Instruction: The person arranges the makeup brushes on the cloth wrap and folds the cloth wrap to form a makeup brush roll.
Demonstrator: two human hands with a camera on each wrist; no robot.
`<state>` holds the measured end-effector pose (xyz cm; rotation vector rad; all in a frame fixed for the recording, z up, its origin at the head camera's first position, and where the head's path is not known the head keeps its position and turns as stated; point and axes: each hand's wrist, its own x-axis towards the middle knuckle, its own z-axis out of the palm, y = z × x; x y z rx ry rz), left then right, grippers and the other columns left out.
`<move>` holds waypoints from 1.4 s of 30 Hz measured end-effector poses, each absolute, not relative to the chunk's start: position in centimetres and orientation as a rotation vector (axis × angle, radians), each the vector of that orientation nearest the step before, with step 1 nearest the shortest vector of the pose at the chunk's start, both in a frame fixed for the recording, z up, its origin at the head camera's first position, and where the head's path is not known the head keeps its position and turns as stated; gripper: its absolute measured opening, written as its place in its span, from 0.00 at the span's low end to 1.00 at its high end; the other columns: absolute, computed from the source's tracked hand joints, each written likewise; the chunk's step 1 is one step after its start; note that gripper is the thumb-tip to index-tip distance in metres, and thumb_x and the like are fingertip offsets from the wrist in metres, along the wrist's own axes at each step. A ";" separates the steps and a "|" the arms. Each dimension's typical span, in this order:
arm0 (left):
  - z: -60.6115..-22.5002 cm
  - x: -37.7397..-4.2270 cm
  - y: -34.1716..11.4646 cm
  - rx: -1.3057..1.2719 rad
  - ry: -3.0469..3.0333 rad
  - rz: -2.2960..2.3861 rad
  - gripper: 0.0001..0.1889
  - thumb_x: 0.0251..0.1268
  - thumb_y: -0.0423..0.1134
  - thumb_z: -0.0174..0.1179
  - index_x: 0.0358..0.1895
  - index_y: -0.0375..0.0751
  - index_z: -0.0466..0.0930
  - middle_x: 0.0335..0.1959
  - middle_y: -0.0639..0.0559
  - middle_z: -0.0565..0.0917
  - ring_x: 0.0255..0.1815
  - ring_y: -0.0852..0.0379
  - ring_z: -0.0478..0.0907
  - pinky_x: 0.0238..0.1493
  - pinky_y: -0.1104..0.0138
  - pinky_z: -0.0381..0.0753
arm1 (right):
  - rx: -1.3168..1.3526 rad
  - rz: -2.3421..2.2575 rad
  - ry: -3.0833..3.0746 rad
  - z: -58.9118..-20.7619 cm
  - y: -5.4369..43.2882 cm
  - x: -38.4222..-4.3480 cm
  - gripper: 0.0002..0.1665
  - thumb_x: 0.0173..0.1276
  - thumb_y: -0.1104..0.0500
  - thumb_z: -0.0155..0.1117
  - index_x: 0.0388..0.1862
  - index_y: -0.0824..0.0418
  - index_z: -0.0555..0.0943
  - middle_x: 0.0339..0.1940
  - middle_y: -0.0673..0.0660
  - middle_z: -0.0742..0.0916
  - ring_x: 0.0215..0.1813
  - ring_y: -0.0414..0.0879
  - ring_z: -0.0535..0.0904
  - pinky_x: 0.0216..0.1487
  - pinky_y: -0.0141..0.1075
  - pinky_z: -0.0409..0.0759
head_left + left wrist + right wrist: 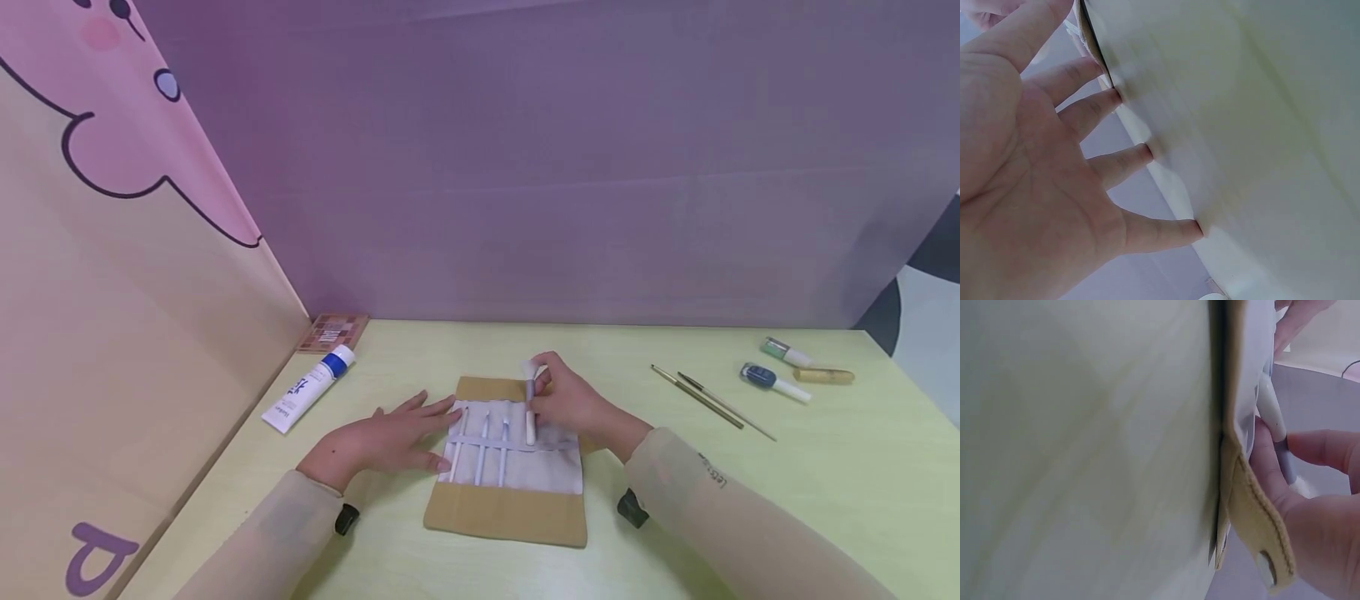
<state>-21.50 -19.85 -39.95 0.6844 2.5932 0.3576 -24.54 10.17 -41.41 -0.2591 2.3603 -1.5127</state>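
A tan fabric brush roll (506, 514) lies unfolded on the table with its pale lining up. Three slim white brushes (481, 465) sit side by side under its elastic band. My right hand (572, 407) pinches a thicker brush with a white handle (1270, 406), a grey ferrule and pale bristles, upright over the lining right of the slim ones. The handle's lower end is at the band; whether it is tucked under I cannot tell. My left hand (386, 442) lies with fingers spread (1116, 167), thumb and index fingertips on the roll's left edge.
Left of the roll lie a white tube with a blue band (309, 389) and a brown checked palette (332, 333). Two thin brushes (708, 400) lie to the right. Beyond them are two small bottles (759, 376) and a short wooden-handled item (823, 376). A snap strap (1266, 531) sticks out from the roll.
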 end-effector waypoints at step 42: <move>-39.5 -21.2 -19.6 0.653 2.579 0.380 0.44 0.72 0.62 0.65 0.87 0.58 0.58 0.91 0.55 0.51 0.92 0.33 0.39 0.73 0.15 0.42 | -0.202 -1.554 2.258 -41.4 10.7 -24.1 0.26 0.74 0.70 0.66 0.67 0.64 0.68 0.46 0.57 0.75 0.38 0.49 0.87 0.46 0.40 0.92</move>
